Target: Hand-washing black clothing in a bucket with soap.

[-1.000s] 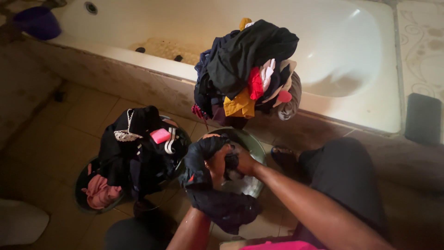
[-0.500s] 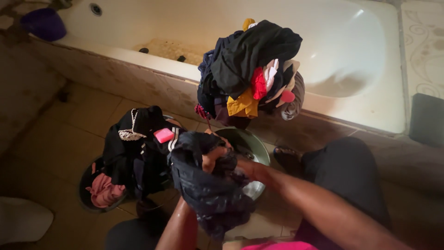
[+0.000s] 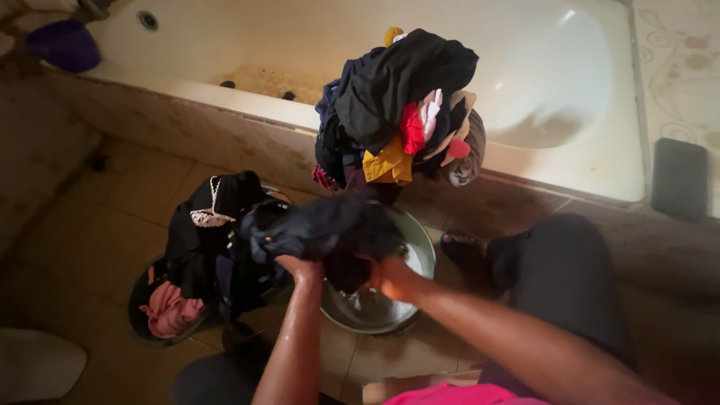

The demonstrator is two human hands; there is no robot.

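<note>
Over the metal basin [image 3: 409, 259] on the floor: left hand [image 3: 300, 268] and right hand [image 3: 391, 276] both have fingers clenched on a dark wet garment [image 3: 322, 229], held just above the water.

bare floor tiles [image 3: 112, 195] at left; clothes pile [image 3: 397, 105] and laundry basin [image 3: 217, 247] crowding metal basin [image 3: 420, 240]

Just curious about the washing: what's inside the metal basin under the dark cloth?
The basin holds some soapy water. Both hands, left hand and right hand, grip the dark cloth above it, hiding much of the inside.
</note>
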